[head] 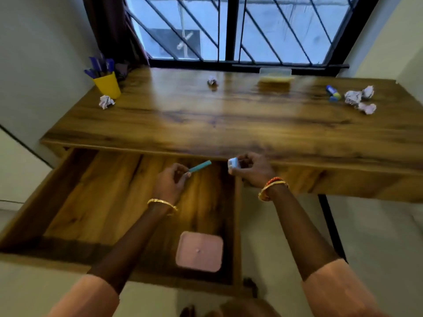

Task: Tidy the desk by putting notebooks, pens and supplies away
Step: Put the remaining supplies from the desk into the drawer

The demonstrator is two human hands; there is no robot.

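My left hand (170, 183) pinches one end of a short teal stick-like item (199, 166) above the open wooden drawer (96, 193). My right hand (253, 168) is closed around a small white object (233, 163) just under the desk's front edge. A pink square lidded box (199, 251) lies in the drawer's near right corner. On the wooden desk (229, 115) stand a yellow cup (108, 84) with several blue pens (99, 66) at the far left and a blue-yellow glue stick (333, 93) at the right.
Crumpled paper balls lie by the cup (106, 101), at the desk's back middle (212, 81) and clustered at the right (360, 99). A clear container (275, 76) sits by the barred window (240, 30). A wall runs on the left and a black desk leg (332, 225) stands at the right.
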